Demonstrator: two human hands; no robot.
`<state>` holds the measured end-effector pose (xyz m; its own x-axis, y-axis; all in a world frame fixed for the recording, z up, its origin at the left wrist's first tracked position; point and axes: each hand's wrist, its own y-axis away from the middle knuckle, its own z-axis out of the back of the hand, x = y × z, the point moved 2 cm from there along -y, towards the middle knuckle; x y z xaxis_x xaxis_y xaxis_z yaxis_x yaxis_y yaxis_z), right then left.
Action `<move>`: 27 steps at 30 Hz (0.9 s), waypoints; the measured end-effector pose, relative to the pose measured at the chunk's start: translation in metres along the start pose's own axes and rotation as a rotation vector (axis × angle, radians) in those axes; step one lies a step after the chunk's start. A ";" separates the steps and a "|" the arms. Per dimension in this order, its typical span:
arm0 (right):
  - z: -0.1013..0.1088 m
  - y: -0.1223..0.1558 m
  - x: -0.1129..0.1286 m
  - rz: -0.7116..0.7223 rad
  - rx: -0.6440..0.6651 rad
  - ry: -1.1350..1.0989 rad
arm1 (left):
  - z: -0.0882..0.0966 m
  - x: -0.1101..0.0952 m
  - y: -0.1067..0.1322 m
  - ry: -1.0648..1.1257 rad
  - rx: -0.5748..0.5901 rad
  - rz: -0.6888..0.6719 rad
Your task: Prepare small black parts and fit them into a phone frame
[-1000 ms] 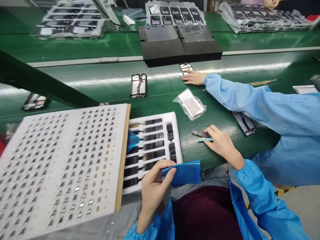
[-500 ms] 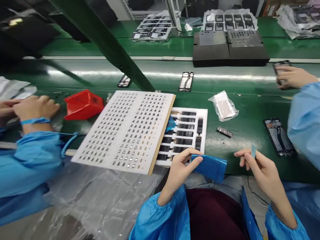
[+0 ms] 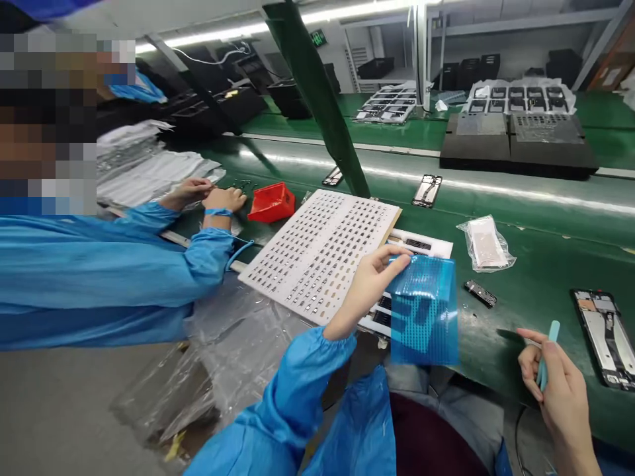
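Observation:
My left hand (image 3: 370, 287) pinches the top edge of a translucent blue film sheet (image 3: 427, 330), which hangs down with rows of small dark marks showing. Behind the film, a white foam tray (image 3: 439, 247) of black parts is partly hidden. The white board (image 3: 327, 228) with rows of small metal pieces rests over the tray's left side. In my right hand (image 3: 558, 380) a flat teal stick (image 3: 554, 330) is gripped between thumb and fingers, its rounded end up and the index finger pointing left. A phone frame (image 3: 602, 330) lies right of that hand, and a small circuit board (image 3: 480, 293) beyond.
A bagged white stack (image 3: 486, 243) lies on the green bench. A red bin (image 3: 272, 202) stands left of the board, near a co-worker's hands (image 3: 223, 198). A green post (image 3: 322, 99) rises behind. Farther back are phone frames (image 3: 427, 190) and black boxes (image 3: 518, 149).
The view has swung up and left. The blue film, folded or tilted before, now hangs spread out. The right hand has turned, showing more of the stick. Another person's arm at right has left the view.

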<state>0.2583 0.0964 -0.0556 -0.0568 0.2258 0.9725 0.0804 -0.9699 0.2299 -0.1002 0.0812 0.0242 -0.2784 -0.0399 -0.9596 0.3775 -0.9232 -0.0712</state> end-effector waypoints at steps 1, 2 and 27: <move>0.001 -0.003 -0.003 -0.001 0.007 -0.008 | 0.001 0.006 -0.014 -0.028 -0.010 -0.018; 0.002 -0.005 -0.006 0.004 0.015 -0.014 | 0.002 0.013 -0.028 -0.062 -0.017 -0.037; 0.014 0.007 -0.013 0.158 -0.086 -0.004 | 0.094 0.049 0.011 -0.691 -0.225 -0.178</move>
<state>0.2739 0.0885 -0.0659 -0.0459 0.0700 0.9965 0.0023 -0.9975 0.0702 -0.1925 0.0333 0.0023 -0.8156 -0.1970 -0.5441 0.4260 -0.8408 -0.3341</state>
